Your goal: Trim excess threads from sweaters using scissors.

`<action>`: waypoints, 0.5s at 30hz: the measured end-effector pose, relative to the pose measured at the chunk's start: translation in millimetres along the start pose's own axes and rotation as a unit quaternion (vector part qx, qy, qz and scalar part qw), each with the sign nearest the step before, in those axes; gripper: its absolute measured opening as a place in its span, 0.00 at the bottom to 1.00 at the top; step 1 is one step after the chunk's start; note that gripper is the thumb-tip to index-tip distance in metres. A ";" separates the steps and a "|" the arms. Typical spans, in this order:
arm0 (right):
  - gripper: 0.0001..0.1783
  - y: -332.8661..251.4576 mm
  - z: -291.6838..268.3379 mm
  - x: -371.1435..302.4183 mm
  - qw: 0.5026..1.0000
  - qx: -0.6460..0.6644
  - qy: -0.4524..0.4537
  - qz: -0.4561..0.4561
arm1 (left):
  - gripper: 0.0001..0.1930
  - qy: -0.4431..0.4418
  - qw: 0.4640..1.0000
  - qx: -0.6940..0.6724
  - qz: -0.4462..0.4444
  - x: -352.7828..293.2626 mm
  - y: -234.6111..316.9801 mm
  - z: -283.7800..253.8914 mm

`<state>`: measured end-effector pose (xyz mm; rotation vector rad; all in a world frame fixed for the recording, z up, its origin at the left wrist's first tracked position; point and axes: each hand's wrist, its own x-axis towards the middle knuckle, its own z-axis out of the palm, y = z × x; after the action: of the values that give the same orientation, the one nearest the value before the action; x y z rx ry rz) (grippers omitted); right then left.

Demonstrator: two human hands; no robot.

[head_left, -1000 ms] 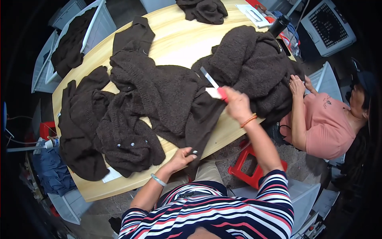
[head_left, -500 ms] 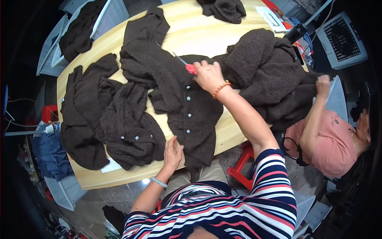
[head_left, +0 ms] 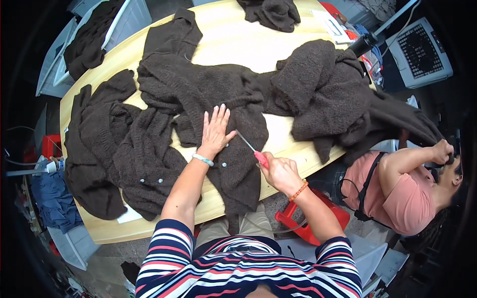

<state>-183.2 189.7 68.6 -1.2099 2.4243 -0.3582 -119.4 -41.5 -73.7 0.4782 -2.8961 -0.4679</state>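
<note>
Both hands are working over a dark brown knitted garment that is lying in the middle of the table, its near end reaching the near edge. Left hand is resting palm down on it, nearly flat, the thumb standing apart from the fingers and pointing right. Right hand, just to the right and nearer, is gripping a red-handled tool; its thin metal shaft is slanting far and left, the tip ending just beside the left thumb. Shiny buttons are showing on the garment below the left hand.

Near right, a red stool is standing below the table. White paper is peeking out at the near left, partly under a crumpled brown garment pile. Blue cloth is hanging in folds left of the table.

To the right, a co-worker in a pink top is holding up the end of a stretched dark cloth, beside a bulky brown heap.

Farther off, a black cylinder is lying at the far right, a grey-framed screen is standing beyond it, and a small brown bundle is sitting at the far edge. Far left, a pale bin is holding dark fabric.
</note>
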 end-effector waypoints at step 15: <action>0.18 -11.9 -7.4 10.4 0.981 0.076 -0.155 0.087 | 0.48 0.032 0.999 -0.004 0.013 3.6 -9.1 10.0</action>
<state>-183.9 174.6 77.3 -0.9061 2.1680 -0.2742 -122.3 -48.2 -85.6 0.4451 -2.8343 -0.4520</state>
